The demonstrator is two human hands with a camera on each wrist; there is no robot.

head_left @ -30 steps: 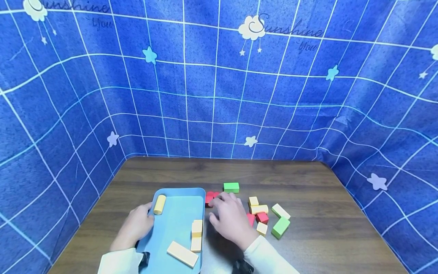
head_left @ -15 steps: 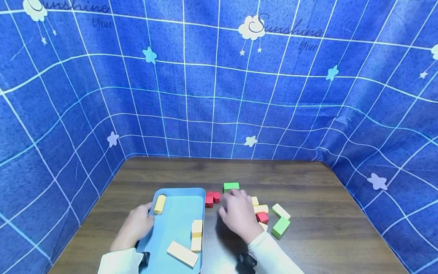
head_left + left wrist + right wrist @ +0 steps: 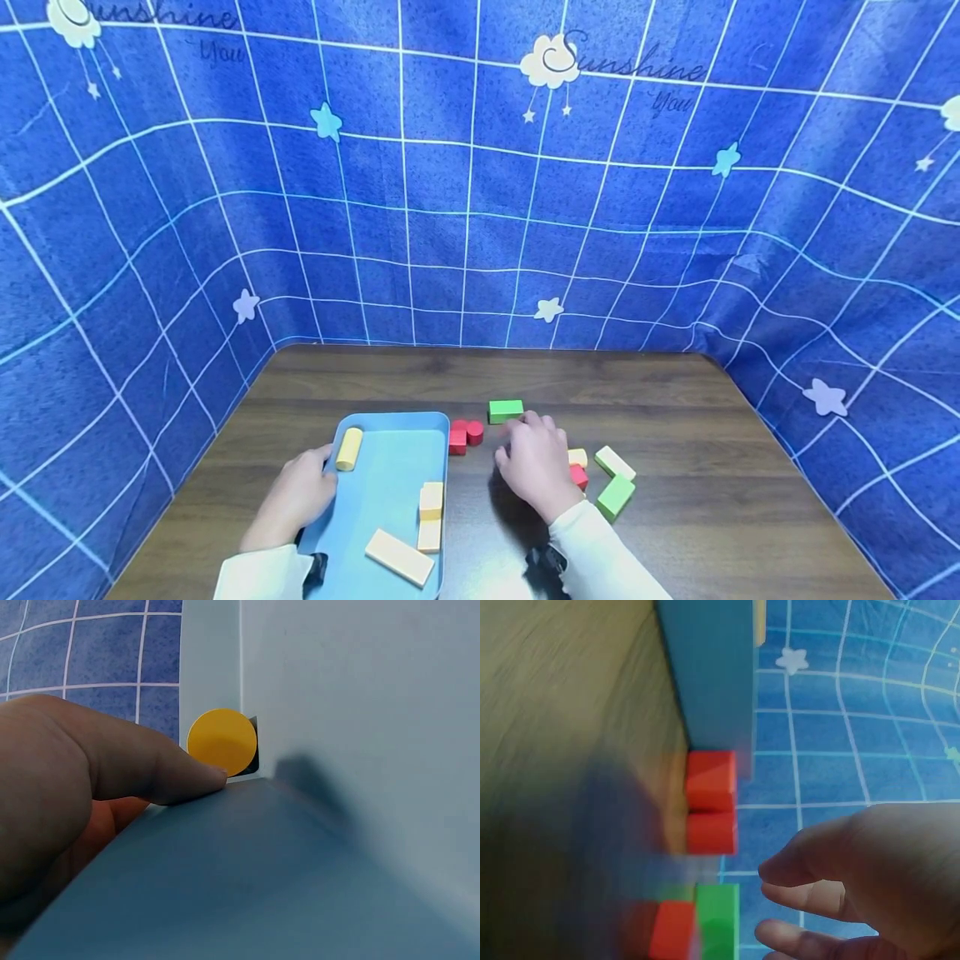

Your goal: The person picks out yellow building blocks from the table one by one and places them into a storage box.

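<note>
My left hand (image 3: 298,492) grips the left wall of a blue tray (image 3: 375,492), thumb on the inner side. In the left wrist view the thumb tip overlaps the end of a yellow cylinder (image 3: 221,741), which lies in the tray's far left corner. My right hand (image 3: 536,462) hovers among loose blocks right of the tray, fingers loosely bent with nothing between them. Just beyond its fingertips lies a green block (image 3: 506,411). Red blocks (image 3: 458,440) sit between the tray and this hand. Another red block (image 3: 578,477) and a yellow cylinder (image 3: 577,457) are partly hidden behind the hand.
Inside the tray lie a long pale block (image 3: 400,557) and stacked-looking yellow blocks (image 3: 431,502) by its right wall. A green block (image 3: 616,497) and a pale block (image 3: 615,462) lie farther right on the wooden table (image 3: 712,500). A blue curtain (image 3: 480,208) surrounds the table.
My right hand has moved to the right, away from the red blocks by the tray, and now covers part of the block cluster. The left hand and tray have stayed put.
</note>
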